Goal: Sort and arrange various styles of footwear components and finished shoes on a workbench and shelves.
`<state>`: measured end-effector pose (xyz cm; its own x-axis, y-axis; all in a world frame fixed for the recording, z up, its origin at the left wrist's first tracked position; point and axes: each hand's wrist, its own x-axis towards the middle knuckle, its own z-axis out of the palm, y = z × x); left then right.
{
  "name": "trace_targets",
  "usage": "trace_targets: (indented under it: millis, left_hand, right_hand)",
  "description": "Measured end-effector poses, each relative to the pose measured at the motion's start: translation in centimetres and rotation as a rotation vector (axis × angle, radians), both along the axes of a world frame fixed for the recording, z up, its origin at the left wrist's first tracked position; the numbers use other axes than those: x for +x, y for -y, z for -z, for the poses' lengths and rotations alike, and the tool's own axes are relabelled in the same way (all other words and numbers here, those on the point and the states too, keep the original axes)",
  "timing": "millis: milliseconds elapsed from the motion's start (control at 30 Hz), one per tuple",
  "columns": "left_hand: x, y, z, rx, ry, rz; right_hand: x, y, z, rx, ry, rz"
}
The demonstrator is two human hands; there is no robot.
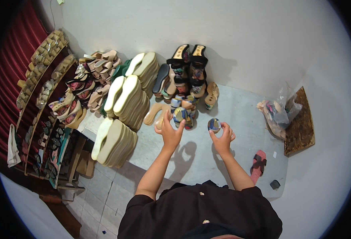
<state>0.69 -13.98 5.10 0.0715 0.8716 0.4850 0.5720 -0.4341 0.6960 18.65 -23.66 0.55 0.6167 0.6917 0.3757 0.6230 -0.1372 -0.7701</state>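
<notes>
In my left hand (170, 135) is a patterned shoe heel (180, 114), blue and yellow with a rounded end, gripped between thumb and fingers. To the right, my right hand (223, 141) pinches a similar blue-patterned heel (214, 125) by its side. Both heels are held over the pale table (239, 115), apart from each other. Just beyond the left one, more patterned heels (188, 99) are stacked together. A pair of tan insoles (152, 114) lies beside my left hand, partly hidden by it.
Tall stacks of cream soles (114, 141) stand at the left of the table. Black wedge sandals (198, 59) are piled against the wall. At right are a plastic bag (276, 115), a brown board (301, 123), a pink sandal (258, 165) and a small black object (275, 184).
</notes>
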Motion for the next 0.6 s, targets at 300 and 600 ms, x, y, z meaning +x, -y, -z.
trace_targets:
  millis: [300, 600]
  left_hand:
    - [0.6, -14.5, -3.6, -0.155, -0.102, 0.097]
    - [2.6, -18.5, 1.3, -0.330, -0.068, 0.164]
  right_hand:
    - [-4.6, -15.2, -4.3, -0.102, -0.071, 0.070]
    - [-4.3, -21.0, -3.2, -0.302, -0.031, 0.159]
